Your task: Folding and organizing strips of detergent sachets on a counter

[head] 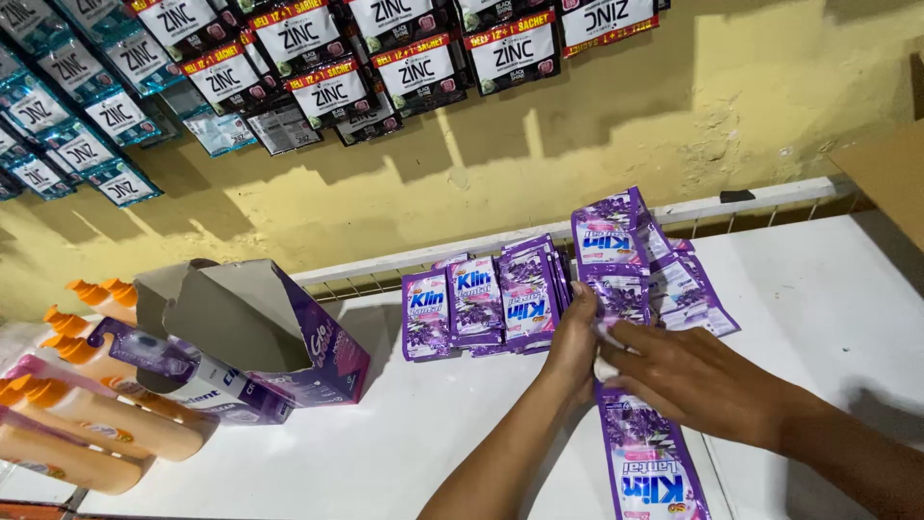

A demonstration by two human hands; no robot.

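Yellow, patchy plaster backs a white shelf (pixel 404 453) edged with a thin wire rail (pixel 741 205). Both hands meet over a strip of purple sachets (pixel 647 453). The right hand (pixel 698 376) lies flat across it, fingers pressed together and thumb tucked under, pinching the strip where a white seam shows. The left hand (pixel 575 339) curls around the strip's edge just beside the right, fingertips closed on the foil.

From that grip the strip runs two ways: toward the person it lies flat on the shelf, glossy purple with a white and blue label; away from the grip it rises and folds over near the rail, the upper sachets (pixel 616 231) tilted and partly overlapping.

Just left of the grip, touching the left hand, a row of matching sachets (pixel 481 303) stands packed upright. Farther left sits a torn-open cardboard box (pixel 279 337), flaps up, with orange-capped bottles (pixel 87 424) lying beyond it. Above, dark and blue sachet strips (pixel 318 58) hang on the wall.

I judge the risks small: a pull at the seam could tear a sachet crookedly or open it, and the left wrist, so close to the standing row, could knock it flat.
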